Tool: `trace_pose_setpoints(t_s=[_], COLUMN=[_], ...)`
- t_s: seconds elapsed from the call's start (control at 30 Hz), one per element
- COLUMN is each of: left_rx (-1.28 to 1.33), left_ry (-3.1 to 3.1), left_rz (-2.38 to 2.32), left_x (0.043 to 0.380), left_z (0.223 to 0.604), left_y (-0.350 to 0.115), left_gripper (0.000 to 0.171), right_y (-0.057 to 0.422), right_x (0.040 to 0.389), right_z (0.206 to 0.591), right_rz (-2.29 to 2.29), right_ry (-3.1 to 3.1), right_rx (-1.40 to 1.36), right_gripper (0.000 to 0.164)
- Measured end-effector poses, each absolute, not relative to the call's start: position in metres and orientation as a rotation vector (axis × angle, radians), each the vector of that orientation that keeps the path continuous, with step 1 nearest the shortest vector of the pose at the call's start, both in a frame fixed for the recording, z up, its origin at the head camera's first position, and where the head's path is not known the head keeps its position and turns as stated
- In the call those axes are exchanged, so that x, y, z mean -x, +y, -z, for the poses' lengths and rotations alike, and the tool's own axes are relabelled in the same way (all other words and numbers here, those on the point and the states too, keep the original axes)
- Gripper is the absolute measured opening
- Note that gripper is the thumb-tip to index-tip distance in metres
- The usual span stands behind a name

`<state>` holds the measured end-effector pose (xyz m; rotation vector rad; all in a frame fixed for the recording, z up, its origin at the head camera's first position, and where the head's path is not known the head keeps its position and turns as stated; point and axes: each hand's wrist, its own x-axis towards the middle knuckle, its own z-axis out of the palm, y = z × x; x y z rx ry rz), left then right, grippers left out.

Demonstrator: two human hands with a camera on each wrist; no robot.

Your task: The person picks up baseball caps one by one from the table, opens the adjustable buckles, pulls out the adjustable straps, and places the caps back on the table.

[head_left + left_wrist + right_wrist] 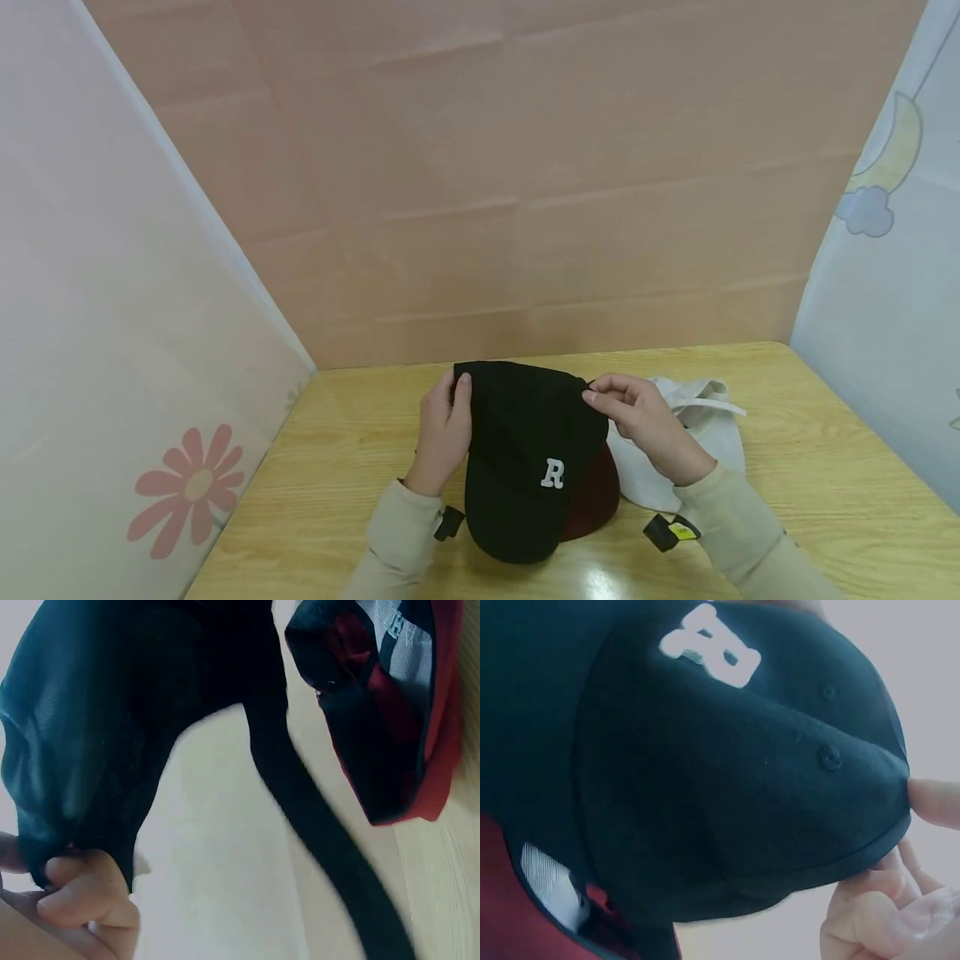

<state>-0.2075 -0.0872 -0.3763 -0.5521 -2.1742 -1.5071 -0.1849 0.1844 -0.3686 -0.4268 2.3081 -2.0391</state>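
Between both hands hangs a black baseball cap (517, 450) with a white letter R (552, 473), its brim toward the body. The left hand (447, 425) grips the crown's left edge; in the left wrist view its fingers (86, 889) pinch the fabric, and a loose black strap (315, 817) dangles. At the crown's right edge, the right hand (641, 421) pinches the cloth between thumb and fingers, also seen in the right wrist view beside the cap's eyelets (830, 757). A dark red cap (596, 500) lies partly hidden behind the black one; its inside shows in the left wrist view.
A white cap (723, 442) with a strap lies on the wooden table (315, 500), right of the dark red cap and partly behind the right hand. A brownish-pink backdrop (525, 183) stands behind, with pale printed panels at either side.
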Motion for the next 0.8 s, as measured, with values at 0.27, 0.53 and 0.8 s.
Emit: trace_pose_setpoints(t_s=[0.27,0.53,0.8], left_rx=[0.340,0.533,0.984], left_ry=[-2.379,-2.461,-2.565], left_rz=[1.417,1.265,1.183], left_x=[0.210,0.199,0.191], left_z=[0.377,0.373,0.376], left_y=[-0.090,-0.082,-0.069], left_gripper=[0.018,0.013,0.019], right_y=[0.187,0.185,0.183], right_x=[0.185,0.184,0.185], right_z=[0.368,0.372,0.372], right_rz=[2.025,1.888,1.803], right_ry=[2.265,2.296,2.312], right_rx=[0.401,0.433,0.487], right_gripper=[0.018,0.028,0.028])
